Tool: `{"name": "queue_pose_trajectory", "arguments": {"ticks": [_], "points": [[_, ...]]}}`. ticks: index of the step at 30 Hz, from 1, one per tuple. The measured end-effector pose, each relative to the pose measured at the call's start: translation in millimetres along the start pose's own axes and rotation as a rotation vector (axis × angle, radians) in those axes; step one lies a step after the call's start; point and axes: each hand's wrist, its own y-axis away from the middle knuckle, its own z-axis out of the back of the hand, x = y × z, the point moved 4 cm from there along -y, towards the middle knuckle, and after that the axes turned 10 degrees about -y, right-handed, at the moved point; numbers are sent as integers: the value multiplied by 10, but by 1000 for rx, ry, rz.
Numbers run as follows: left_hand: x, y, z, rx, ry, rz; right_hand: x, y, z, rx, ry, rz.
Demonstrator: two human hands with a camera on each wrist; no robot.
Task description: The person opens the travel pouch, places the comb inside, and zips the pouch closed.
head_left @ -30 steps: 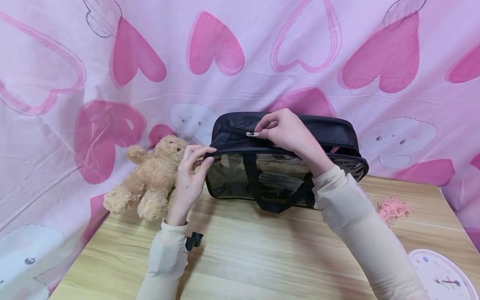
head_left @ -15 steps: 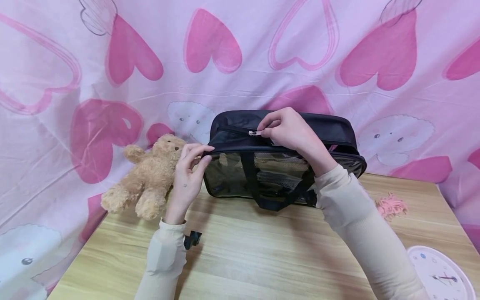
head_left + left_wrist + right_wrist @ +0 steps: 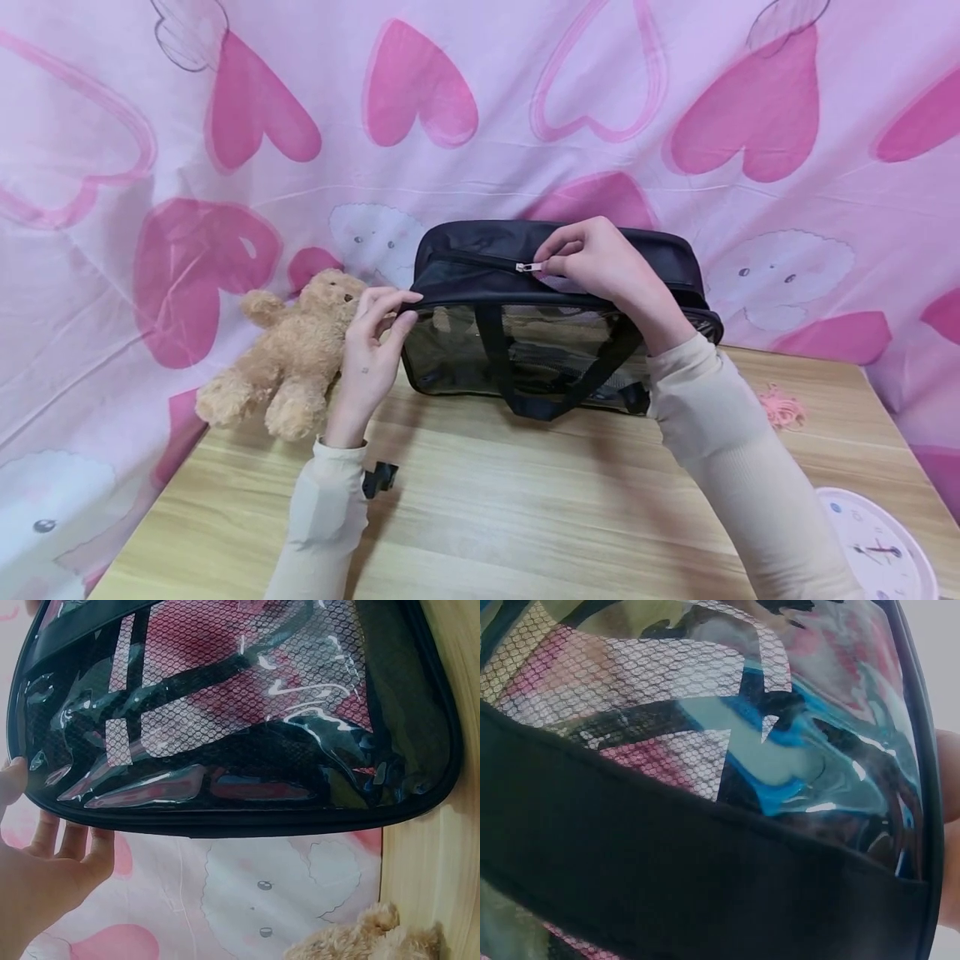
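A black bag (image 3: 450,354) with see-through front panels stands on the table, its handle strap (image 3: 546,409) hanging down in front. My left hand (image 3: 369,357) pinches the top left corner of the bag, thumb in front and fingers behind. With thumb and forefinger, my right hand (image 3: 609,265) pinches the silver zipper pull (image 3: 529,267) on the bag's top. Left of the pull the zipper is closed. In the left wrist view, the bag's edge (image 3: 225,822) lies between thumb and fingers. A blue and pale shape (image 3: 772,761) shows through the panel in the right wrist view.
A tan teddy bear (image 3: 296,358) leans at the left, close to my left hand. A small black object (image 3: 381,479) lies beside my left sleeve. Pink cord (image 3: 782,407) and a round clock (image 3: 873,542) are on the right. A pink heart-print curtain (image 3: 480,100) hangs behind the table (image 3: 487,508).
My right hand has drawn the zipper pull a short way to the right along the bag's top. The left hand keeps its grip on the corner. The head view has shifted slightly.
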Motion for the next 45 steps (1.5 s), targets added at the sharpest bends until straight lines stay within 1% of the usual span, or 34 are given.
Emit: {"name": "queue_pose_trajectory", "arguments": {"ticks": [5, 13, 18, 19, 22, 23, 26, 29, 30, 35, 39, 41, 45], "points": [[-15, 8, 25, -8, -4, 7, -25, 8, 19, -13, 10, -2], [23, 1, 23, -6, 3, -3, -64, 27, 47, -18, 7, 7], [47, 2, 18, -5, 13, -4, -101, 63, 115, -27, -10, 1], [68, 0, 17, -5, 19, -5, -112, 74, 136, -30, -16, 1], [200, -5, 9, -8, 28, -12, -156, 111, 207, -42, -19, -2], [206, -7, 13, -8, 31, -12, -170, 123, 229, -45, -19, -1], [314, -2, 30, -12, 30, -15, -207, 151, 274, -56, -9, -3], [330, 6, 65, -14, 29, -17, -227, 166, 297, -64, 3, -6], [370, 9, 71, -16, 30, -20, -233, 168, 302, -67, 2, -9], [378, 21, 108, -24, 23, -33, -250, 162, 315, -73, -44, -8], [367, 18, 115, -26, 25, -28, -270, 163, 331, -76, -79, 4], [334, 13, 113, -26, 31, -25, -290, 172, 346, -74, -94, 5], [185, 3, 113, -22, 43, -29, -347, 205, 394, -69, -113, -1]]}}
